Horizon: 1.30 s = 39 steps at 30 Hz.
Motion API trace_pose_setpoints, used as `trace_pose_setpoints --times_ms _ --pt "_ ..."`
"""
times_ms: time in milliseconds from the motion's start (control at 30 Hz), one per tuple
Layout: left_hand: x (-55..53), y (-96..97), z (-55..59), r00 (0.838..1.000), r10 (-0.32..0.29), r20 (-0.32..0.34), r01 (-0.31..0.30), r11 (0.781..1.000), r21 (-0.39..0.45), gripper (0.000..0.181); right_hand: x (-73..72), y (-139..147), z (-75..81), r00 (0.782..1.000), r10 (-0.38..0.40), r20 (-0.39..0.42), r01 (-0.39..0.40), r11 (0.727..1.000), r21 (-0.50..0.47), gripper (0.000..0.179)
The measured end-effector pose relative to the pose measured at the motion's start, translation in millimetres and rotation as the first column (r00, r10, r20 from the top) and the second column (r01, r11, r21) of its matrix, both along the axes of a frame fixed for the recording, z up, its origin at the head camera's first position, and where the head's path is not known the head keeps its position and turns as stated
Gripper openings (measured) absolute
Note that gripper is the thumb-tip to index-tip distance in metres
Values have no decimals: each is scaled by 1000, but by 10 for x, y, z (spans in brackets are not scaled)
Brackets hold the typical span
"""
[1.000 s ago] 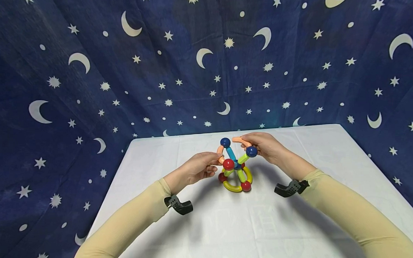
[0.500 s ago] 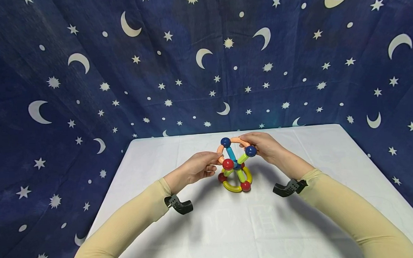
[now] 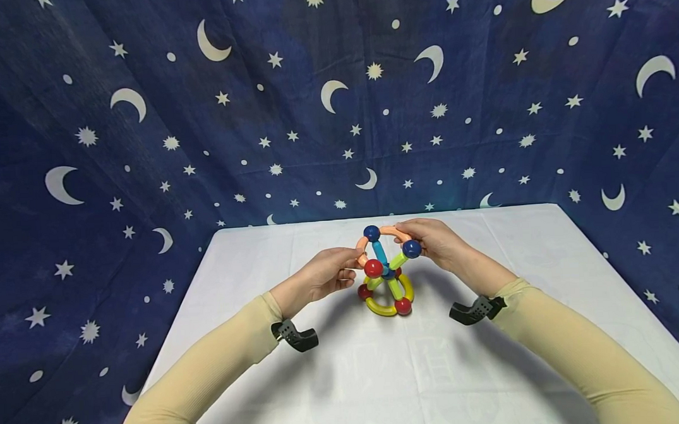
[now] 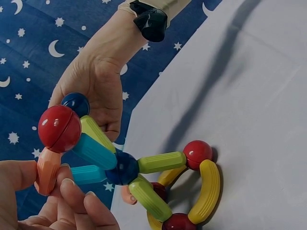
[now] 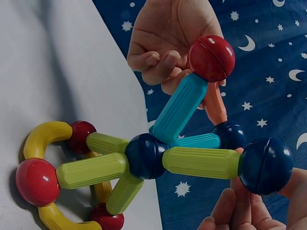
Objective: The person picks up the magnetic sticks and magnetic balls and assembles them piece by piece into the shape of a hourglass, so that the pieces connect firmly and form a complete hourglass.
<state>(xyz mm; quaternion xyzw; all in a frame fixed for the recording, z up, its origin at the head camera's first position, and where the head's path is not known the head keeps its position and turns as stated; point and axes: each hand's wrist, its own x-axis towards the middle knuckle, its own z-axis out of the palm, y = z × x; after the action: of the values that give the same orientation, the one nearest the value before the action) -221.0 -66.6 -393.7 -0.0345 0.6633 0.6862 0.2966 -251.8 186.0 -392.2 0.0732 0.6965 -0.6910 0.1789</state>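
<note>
A magnetic rod-and-ball structure stands on the table, its base a ring of yellow curved rods and red balls. Straight green rods rise to a central blue ball, where blue and green rods branch upward. My left hand pinches an orange curved rod between the upper red ball and the far blue ball. With the right hand I pinch another orange curved rod, which spans from that far ball to the right blue ball. The right fingertips are partly hidden.
A white cloth covers the table, with shadows of both arms on it. Dark blue fabric with moons and stars hangs behind and at the sides. Black straps with camera mounts sit on both wrists.
The right hand's orange rod swung slightly left, and its free end now meets the far blue ball, where a gap showed a second ago. The left hand has barely moved.
</note>
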Motion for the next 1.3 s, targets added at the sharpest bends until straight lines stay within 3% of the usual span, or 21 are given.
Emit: trace_pose_setpoints --times_ms 1067,1300 --pt "-29 5 13 1000 -17 7 17 998 -57 31 -7 7 -36 1000 -18 14 18 1000 -10 56" --pt "-157 0 39 999 -36 -25 33 993 -117 40 0 -5 -22 1000 -9 11 9 1000 -4 53"
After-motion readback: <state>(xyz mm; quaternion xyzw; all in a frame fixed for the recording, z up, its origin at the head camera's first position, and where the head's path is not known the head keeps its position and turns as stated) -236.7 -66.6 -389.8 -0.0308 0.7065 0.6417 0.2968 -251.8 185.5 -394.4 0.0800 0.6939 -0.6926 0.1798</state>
